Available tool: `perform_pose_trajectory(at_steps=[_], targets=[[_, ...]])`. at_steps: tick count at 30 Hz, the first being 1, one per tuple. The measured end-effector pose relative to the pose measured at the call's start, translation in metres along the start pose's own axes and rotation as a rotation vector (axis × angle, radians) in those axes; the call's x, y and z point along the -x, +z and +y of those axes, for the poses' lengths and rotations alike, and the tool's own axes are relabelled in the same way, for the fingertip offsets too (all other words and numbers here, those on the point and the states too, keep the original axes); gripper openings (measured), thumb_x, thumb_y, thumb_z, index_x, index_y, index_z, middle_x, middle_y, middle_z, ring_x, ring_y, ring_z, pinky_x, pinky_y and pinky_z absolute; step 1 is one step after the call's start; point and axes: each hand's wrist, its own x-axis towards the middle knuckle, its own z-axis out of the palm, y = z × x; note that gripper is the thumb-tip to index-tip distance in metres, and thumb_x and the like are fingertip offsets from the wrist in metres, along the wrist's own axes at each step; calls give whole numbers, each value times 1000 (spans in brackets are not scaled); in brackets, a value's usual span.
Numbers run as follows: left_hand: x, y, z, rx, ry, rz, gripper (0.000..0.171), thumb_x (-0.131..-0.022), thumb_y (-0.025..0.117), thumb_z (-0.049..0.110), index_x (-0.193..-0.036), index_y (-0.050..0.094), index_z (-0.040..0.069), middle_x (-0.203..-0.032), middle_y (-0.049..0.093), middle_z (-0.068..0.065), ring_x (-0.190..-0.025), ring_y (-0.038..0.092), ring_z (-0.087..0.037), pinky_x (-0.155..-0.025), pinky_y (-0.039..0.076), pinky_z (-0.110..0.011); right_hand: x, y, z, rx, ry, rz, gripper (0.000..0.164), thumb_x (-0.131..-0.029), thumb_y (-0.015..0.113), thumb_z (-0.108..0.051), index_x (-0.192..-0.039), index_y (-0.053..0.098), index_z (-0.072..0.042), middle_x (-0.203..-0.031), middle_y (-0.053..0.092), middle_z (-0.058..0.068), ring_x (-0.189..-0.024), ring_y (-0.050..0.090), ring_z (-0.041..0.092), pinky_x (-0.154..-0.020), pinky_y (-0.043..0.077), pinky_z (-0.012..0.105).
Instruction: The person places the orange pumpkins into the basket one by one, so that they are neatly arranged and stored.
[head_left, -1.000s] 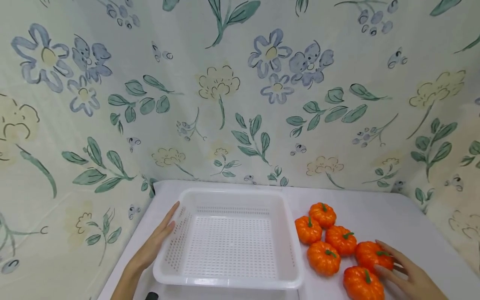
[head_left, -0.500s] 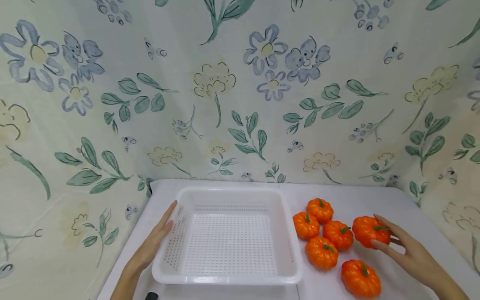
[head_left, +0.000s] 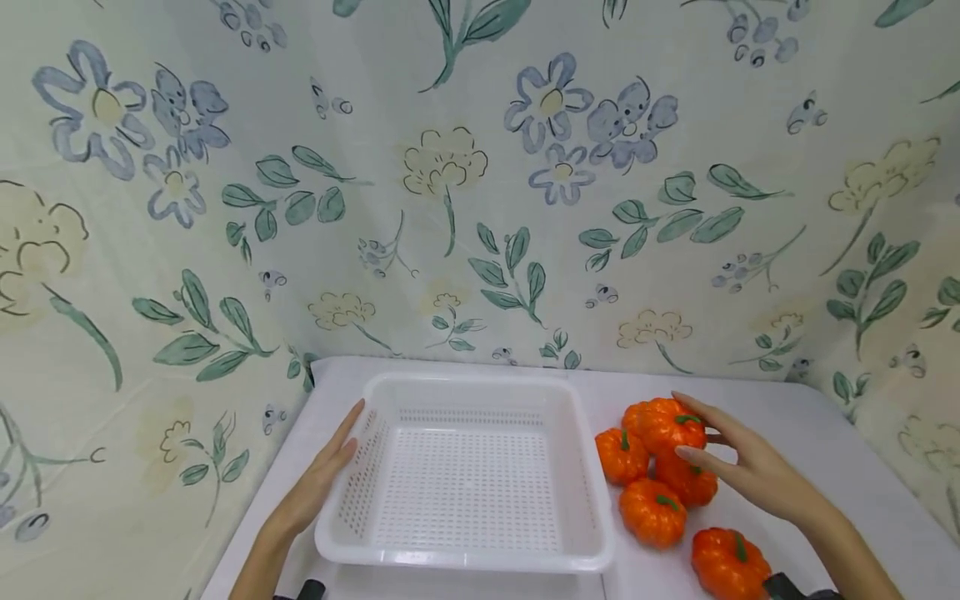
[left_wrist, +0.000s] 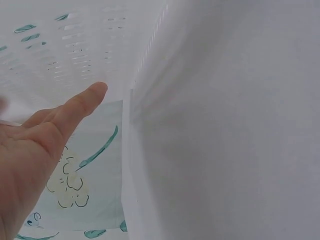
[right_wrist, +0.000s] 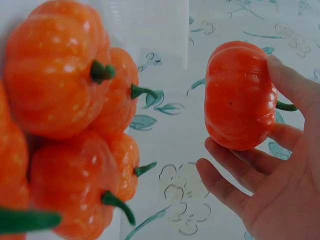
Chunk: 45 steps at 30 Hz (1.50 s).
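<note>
My right hand (head_left: pixel 757 468) grips a small orange pumpkin (head_left: pixel 667 427) with a green stem, thumb on one side and fingers on the other. In the right wrist view this pumpkin (right_wrist: pixel 239 97) hangs apart from the other pumpkins (right_wrist: pixel 60 75). On the table under it, one pumpkin (head_left: pixel 688 482) and another behind are partly hidden. More pumpkins sit at the left (head_left: pixel 619 458) and in front (head_left: pixel 652 513). A white perforated plastic basket (head_left: pixel 465 560) stands at the centre, bare inside. My left hand (head_left: pixel 318 483) rests with straight fingers against its left side, seen also in the left wrist view (left_wrist: pixel 52 132).
One pumpkin (head_left: pixel 729 565) lies apart near the front right. The white-covered table (head_left: pixel 810 425) backs onto a floral curtain (head_left: pixel 450 208), which also runs along both sides. Black wrist pieces show at the bottom edge, one (head_left: pixel 311 590) below the basket's left corner.
My right hand has lifted the pumpkin from the right of the cluster and carried it left and back, over the other pumpkins. My left hand stays at the basket's side.
</note>
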Motion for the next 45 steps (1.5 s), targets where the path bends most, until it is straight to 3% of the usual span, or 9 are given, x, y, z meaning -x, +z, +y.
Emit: perform_pose_trajectory(at_steps=[3,7,10,18,25,32,38,45], targets=[[1,-1,0,-4,-4,7,58,-113,23,37,-168,7,32,-177,1,-8,-161,1,-44,-123,-2,-72,-16,5,-20,-50,-52,-21,75,-100,68,-36,-163,32,-19,-163,40,20,-127,58,44,-89,60,54],[2,-4,1,-7,-2,13,58,-113,24,36,-168,7,32,-177,1,-8,-161,1,-44,-123,-2,-73,-35,11,-41,-82,-91,-46,76,-99,69,-40,-163,32,-22,-165,37,18,-133,54,46,-94,53,71],[1,-5,1,-19,4,23,58,-112,24,37,-168,8,33,-177,3,-8,-161,3,-44,-123,-1,-73,-49,17,-54,-80,-124,-71,76,-98,68,-44,-163,33,-25,-166,38,14,-140,49,45,-100,46,77],[3,-4,0,-16,10,26,58,-112,26,36,-168,10,30,-176,3,-9,-161,1,-44,-123,-2,-73,-79,36,-83,-175,-160,-154,74,-97,70,-45,-161,35,-30,-164,41,9,-133,55,39,-94,57,63],[4,-4,-1,-21,13,38,58,-112,26,36,-168,11,30,-176,4,-9,-161,2,-44,-123,-2,-72,-100,56,-105,-191,-207,-227,78,-98,69,-45,-162,33,-22,-163,42,11,-134,55,37,-102,53,63],[1,-2,-1,-42,31,31,58,-112,26,35,-168,11,28,-176,5,-10,-161,3,-44,-123,-1,-72,-125,76,-131,-212,-320,-296,76,-97,71,-44,-161,36,-20,-159,47,4,-130,58,25,-105,54,51],[-2,0,-3,-37,26,32,58,-113,25,36,-168,9,29,-176,6,-10,-161,5,-45,-123,2,-71,-141,92,-150,-202,-389,-363,75,-98,70,-40,-160,36,-12,-152,53,8,-128,58,25,-106,54,51],[0,0,-5,-30,33,35,58,-112,26,35,-168,10,29,-176,8,-9,-161,8,-43,-124,4,-70,-154,120,-166,-190,-400,-468,74,-99,70,-39,-158,38,-8,-151,53,8,-132,56,25,-112,51,51]])
